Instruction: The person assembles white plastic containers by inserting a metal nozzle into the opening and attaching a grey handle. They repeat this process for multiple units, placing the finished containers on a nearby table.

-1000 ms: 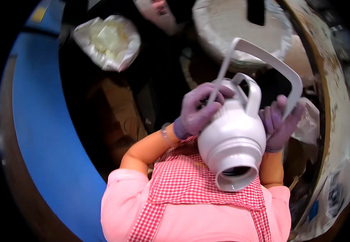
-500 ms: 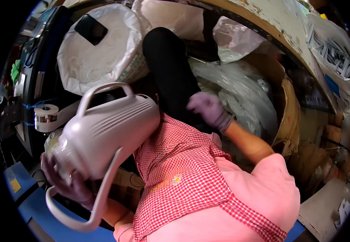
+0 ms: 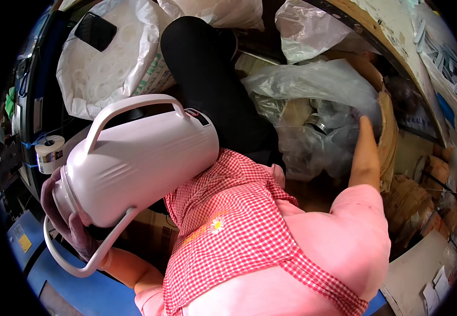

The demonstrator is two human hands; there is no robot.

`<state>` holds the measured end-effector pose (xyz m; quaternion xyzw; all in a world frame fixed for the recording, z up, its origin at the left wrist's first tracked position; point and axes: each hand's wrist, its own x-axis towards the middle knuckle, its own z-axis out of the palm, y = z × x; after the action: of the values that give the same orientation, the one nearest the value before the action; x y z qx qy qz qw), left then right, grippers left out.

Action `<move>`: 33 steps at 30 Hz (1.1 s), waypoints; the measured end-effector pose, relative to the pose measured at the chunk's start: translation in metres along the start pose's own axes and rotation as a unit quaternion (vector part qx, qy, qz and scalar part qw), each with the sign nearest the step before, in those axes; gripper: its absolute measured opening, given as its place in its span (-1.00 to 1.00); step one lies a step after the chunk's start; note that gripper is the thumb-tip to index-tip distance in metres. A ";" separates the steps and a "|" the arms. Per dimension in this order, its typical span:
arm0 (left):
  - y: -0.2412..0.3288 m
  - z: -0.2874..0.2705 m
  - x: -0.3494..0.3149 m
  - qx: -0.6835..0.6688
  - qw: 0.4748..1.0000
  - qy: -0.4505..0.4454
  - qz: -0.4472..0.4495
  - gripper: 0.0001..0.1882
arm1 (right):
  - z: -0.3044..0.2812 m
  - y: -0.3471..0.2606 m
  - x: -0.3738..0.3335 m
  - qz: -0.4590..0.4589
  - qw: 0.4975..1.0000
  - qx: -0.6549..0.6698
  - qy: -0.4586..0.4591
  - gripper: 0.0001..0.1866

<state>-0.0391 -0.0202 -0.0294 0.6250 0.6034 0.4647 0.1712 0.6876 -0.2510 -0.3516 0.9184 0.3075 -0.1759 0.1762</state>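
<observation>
A pale lilac thermos jug lies slanted across my lap, with a fixed handle on its upper side and a swinging carry handle hanging below. My left hand, in a purple glove, is closed round the jug's neck end. On the other side, my right hand reaches into a clear plastic bag lining a cardboard box. Its fingers are hidden by the plastic. Shiny metal round pieces show through the bag's opening.
A white sack of translucent rings stands far left, with a black phone-like slab on it. A roll hangs beside it. Another clear bag lies at the back. A bag of white strips is far right.
My right hand has moved right, from beside my knee into the clear bag, whose plastic is now lifted. The jug has rolled slightly, its carry handle shifting left and up.
</observation>
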 end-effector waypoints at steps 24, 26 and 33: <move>-0.001 0.009 0.018 -0.005 1.000 0.017 -0.010 -0.34 | -0.147 -0.009 -0.049 -0.163 0.804 0.547 -0.168 -0.58; 0.005 0.012 0.021 -0.010 1.000 0.022 0.003 -0.35 | -0.177 -0.008 -0.048 -0.180 0.837 0.515 -0.029 -0.60; 0.039 0.161 0.031 -0.164 0.966 -0.155 0.129 -0.38 | -0.191 -0.003 0.013 -0.077 0.808 0.580 0.062 -0.83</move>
<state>0.1064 0.0555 -0.0696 0.7253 0.3993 0.4732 0.3010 0.7363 -0.1594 -0.1902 0.8320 0.2281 -0.2768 -0.4232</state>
